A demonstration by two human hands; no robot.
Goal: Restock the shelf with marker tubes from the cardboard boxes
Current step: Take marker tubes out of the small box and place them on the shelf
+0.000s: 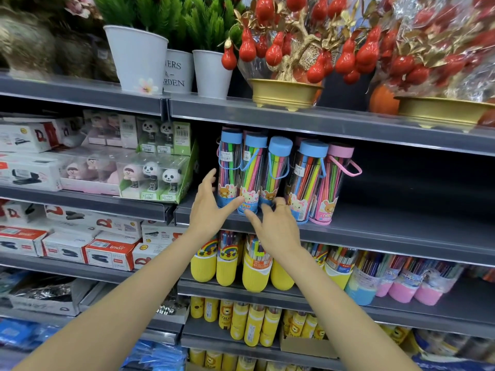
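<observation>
On the shelf (375,226), spread fingers (214,180) of both hands flank a tube (251,172) marked "Pen".

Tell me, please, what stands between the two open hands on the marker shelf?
In the head view, one blue-capped marker tube stands between the left hand and right hand; neither hand holds it.

- I see five marker tubes (281,178) upright in a row at the left end of the middle shelf (401,231), near its front edge; the shelf's right part is bare.
- My left hand (207,207) is just left of the row, my right hand (278,226) before it at the shelf's front edge, both spread.
- Stapler packs (155,170) sit on the shelf section to the left.
- Potted plants (139,57) stand on the shelf above.
- More tubes (257,266) fill the shelf below.
</observation>
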